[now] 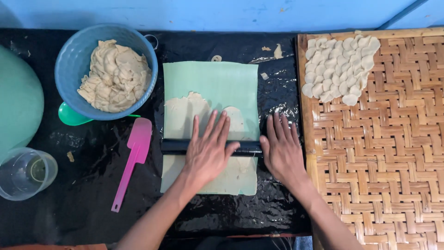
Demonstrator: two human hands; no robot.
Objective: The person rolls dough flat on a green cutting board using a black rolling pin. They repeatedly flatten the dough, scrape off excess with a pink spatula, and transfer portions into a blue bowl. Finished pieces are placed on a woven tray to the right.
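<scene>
A pale green sheet [217, 81] lies on the black table cover with a thin layer of beige dough [185, 113] spread beneath it. Across the sheet lies a dark rolling tube [173, 146]. My left hand [208, 148] presses flat on the tube's middle, fingers spread and pointing away from me. My right hand [280, 148] rests flat, palm down, at the tube's right end, partly on the black cover beside the sheet.
A blue bowl [74, 60] full of dough stands at back left, over a green spoon [69, 116]. A pink spatula [132, 159] lies left of the sheet. A clear cup [25, 173] and a green lid [18, 99] sit at far left. A woven bamboo tray [379, 153] at right holds several small dough discs [340, 67].
</scene>
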